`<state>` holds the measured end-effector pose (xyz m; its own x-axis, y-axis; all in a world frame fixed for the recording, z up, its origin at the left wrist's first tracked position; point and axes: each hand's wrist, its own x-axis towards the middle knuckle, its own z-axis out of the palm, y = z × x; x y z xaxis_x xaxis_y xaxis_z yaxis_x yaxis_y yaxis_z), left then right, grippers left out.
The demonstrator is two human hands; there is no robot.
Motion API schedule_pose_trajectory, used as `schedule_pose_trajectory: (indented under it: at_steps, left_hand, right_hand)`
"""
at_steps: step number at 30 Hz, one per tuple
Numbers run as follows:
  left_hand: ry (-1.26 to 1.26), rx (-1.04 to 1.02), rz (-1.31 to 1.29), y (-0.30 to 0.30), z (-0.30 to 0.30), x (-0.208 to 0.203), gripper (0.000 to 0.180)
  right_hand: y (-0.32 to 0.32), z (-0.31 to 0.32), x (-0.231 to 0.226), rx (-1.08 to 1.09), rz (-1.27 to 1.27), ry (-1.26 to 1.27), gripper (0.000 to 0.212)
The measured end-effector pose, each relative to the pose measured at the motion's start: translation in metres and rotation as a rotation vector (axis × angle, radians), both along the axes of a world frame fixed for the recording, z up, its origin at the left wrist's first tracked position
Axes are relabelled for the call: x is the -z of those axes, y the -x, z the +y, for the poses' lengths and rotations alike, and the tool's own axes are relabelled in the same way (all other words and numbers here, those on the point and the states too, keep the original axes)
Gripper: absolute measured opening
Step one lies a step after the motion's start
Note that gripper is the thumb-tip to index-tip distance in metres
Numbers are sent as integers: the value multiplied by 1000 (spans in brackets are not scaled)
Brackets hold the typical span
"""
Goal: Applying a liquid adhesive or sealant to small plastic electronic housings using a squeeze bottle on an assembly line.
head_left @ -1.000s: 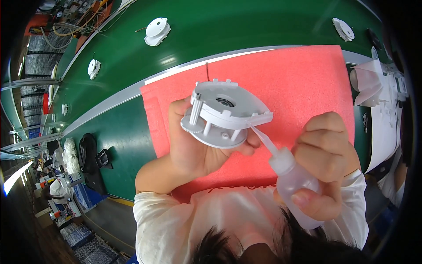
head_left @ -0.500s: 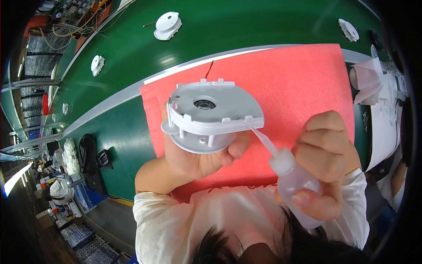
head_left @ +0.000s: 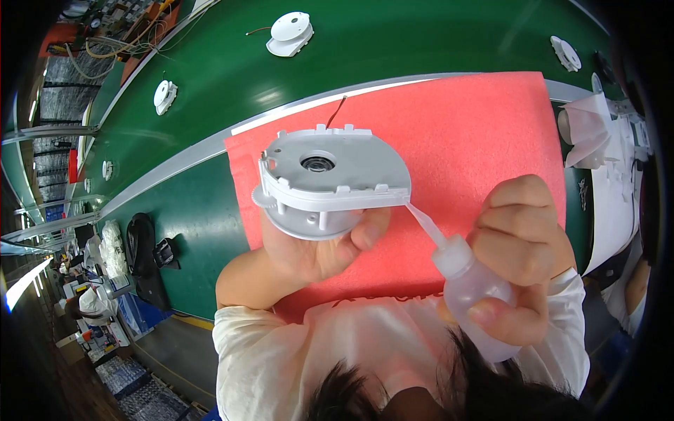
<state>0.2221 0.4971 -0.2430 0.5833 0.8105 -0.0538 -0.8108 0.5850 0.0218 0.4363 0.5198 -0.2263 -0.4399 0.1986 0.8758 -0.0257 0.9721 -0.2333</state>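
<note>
Left of centre, the left hand (head_left: 303,258) grips a white plastic casing (head_left: 361,166) from below. At lower right, the right hand (head_left: 516,242) is closed around a bottle (head_left: 472,285), its nozzle tip (head_left: 426,224) at the casing's right corner. Pink foam (head_left: 484,126) lies beneath.

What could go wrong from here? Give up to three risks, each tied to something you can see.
The left hand holds the white housing from below, above the pink mat, so it might slip or tilt.
The right hand grips the squeeze bottle; pressing too hard could release too much of any contents.
The nozzle ends at the housing's edge; a small shift could misplace its tip.
</note>
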Motion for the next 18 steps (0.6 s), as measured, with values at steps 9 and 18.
schedule_pose_trajectory:
  at_steps: [9,18]
  left_hand:
    - [-313,-605,1308,62,84,-28,36]
    - [-513,-294,3222,136,199,34,61]
  right_hand:
    - [-11,6,-18,-7,89,-15,42]
    - [-27,11,-35,24,110,-91,46]
